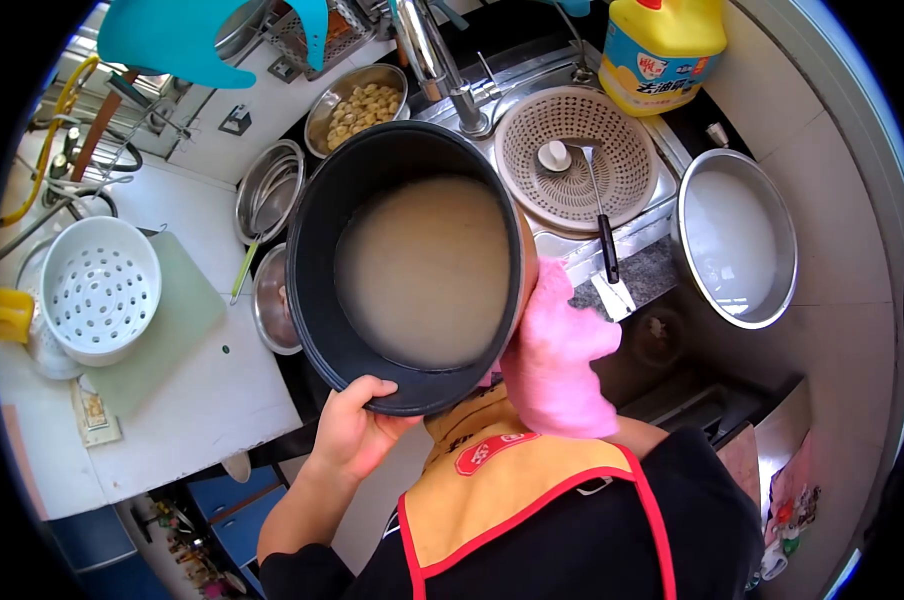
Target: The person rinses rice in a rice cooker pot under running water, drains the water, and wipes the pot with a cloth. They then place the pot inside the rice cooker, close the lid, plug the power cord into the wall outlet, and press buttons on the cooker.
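Note:
A deep black cooking pot [317,250] is tilted toward me, with cloudy brownish liquid [427,270] inside. My left hand [355,430] grips its near rim, thumb over the edge and fingers beneath. At the pot's right side, a pink cloth [562,350] covers my right hand, whose fingers are hidden; cloth and hand press against the outer wall. Beyond the pot stands a steel bowl of pale yellowish pieces [364,110]. Right of it, a beige colander [622,180] sits over the sink, holding a black-handled utensil [606,225].
A steel basin of whitish liquid [737,235] stands at right, near a yellow detergent jug [662,55]. The faucet [427,50] rises behind the pot. Steel bowls [272,190] line its left. A white perforated basket [102,285] rests on a green board [187,320].

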`<state>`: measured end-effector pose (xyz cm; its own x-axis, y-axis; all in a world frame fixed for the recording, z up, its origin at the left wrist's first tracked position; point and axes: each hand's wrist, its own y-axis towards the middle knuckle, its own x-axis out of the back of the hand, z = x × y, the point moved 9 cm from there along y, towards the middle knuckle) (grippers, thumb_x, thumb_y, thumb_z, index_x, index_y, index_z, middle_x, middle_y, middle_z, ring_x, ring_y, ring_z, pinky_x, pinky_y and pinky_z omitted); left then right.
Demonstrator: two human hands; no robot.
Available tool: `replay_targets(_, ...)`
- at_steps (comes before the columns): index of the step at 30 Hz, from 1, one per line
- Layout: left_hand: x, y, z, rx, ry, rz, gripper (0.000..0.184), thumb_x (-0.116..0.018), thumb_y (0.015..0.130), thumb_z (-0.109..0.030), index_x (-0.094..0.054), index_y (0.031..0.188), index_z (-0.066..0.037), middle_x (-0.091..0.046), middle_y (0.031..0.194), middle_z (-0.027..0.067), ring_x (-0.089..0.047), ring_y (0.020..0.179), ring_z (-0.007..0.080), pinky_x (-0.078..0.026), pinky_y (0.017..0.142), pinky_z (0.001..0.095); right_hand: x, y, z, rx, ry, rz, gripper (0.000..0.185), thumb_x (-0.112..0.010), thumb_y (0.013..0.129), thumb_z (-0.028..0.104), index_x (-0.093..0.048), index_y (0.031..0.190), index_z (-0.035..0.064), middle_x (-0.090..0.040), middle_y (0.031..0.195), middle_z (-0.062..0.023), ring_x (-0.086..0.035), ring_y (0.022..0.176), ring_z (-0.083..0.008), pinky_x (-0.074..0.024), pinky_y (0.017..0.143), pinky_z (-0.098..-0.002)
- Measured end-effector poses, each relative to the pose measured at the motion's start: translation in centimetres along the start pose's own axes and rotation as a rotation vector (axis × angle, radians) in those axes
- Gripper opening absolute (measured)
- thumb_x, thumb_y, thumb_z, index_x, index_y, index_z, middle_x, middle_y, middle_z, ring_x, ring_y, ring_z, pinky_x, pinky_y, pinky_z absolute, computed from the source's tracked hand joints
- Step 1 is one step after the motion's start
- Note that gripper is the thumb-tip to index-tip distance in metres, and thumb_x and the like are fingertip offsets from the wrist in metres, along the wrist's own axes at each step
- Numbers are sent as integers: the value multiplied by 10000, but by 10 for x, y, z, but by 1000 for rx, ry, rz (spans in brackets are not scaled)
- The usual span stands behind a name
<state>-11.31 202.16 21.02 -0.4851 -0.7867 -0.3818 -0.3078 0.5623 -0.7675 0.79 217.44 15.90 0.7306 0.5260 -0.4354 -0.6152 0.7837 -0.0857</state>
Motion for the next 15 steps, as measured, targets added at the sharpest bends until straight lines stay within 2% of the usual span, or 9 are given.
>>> replay_targets(2, -15, 1, 7, 98, -211, 96, 246, -427, 780, -19, -514, 960, 125, -615, 860, 211, -641, 765, 273, -565, 641, 310, 3, 20, 9, 65, 107, -91, 461, -573, 743, 276, -460, 1129, 51, -511, 1016, -120, -522, 932, -235, -439, 779, -341)
replay_targets(7, -30, 4, -5, 63, -265, 99, 253, -421, 784, -25, -498, 957, 144, -602, 906, 220, -631, 812, 273, -562, 672, 276, 14, 74, 16, 125, 237, -172, 442, -557, 757, 286, -460, 1120, 54, -511, 996, -116, -523, 913, -229, -444, 763, -341)
replay_targets(9, -28, 7, -16, -62, -196, 27, 249, -419, 778, -11, -493, 963, 138, -585, 959, 219, -618, 857, 274, -560, 702, 277, 1, 67, 7, 128, 191, -143, 434, -550, 763, 291, -460, 1116, 55, -511, 989, -114, -523, 906, -227, -445, 757, -340)
replay_targets(12, -24, 15, -16, -88, -203, 33, 247, -419, 778, -5, -491, 971, 130, -582, 967, 218, -619, 847, 278, -561, 713, 291, -31, 45, -7, 150, 32, -40, 424, -540, 771, 297, -460, 1111, 57, -511, 977, -111, -524, 894, -223, -448, 748, -340)
replay_targets(15, -12, 18, -3, -35, -219, 26, 239, -422, 781, -9, -490, 969, 122, -578, 967, 217, -616, 846, 288, -559, 721, 304, -35, 57, 13, 233, -108, 66, 413, -531, 780, 303, -460, 1106, 59, -511, 965, -109, -524, 883, -220, -451, 739, -340)
